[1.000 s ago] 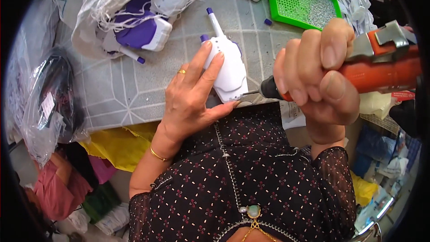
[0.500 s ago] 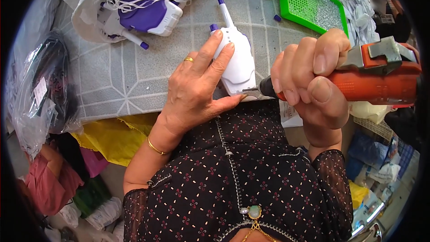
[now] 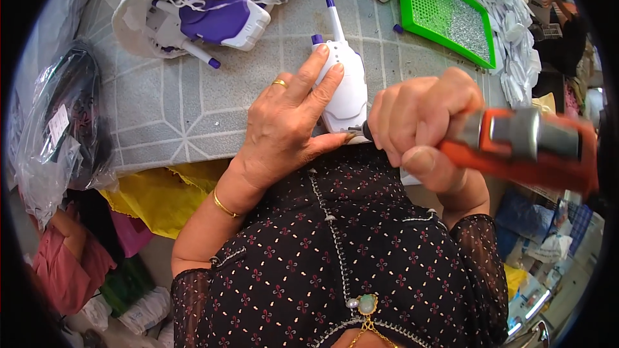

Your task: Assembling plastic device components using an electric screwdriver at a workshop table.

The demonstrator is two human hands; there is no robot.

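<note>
A white toy walkie-talkie [image 3: 348,90] with purple tips lies back up at the table's near edge. My left hand [image 3: 287,113] holds it there, two fingers on its upper back and the thumb along its bottom edge. My right hand [image 3: 422,122] is wrapped round an orange-red power screwdriver [image 3: 541,161], held nearly level. Its dark nose points left at the walkie-talkie's bottom end, close to my left thumb. Whether the bit sits in a screw is too small to make out.
At the back left, a white sack [image 3: 138,26] spills purple-and-white walkie-talkies [image 3: 219,19]. A green tray [image 3: 403,9] of small silvery screws stands at the back right, beside a heap of white plastic parts [image 3: 512,45]. A bagged black item [image 3: 80,116] lies at left.
The screwdriver's rear end has swung down and toward me, and my right hand has shifted slightly left. My left hand stays on the walkie-talkie. The whole view has shifted a little.
</note>
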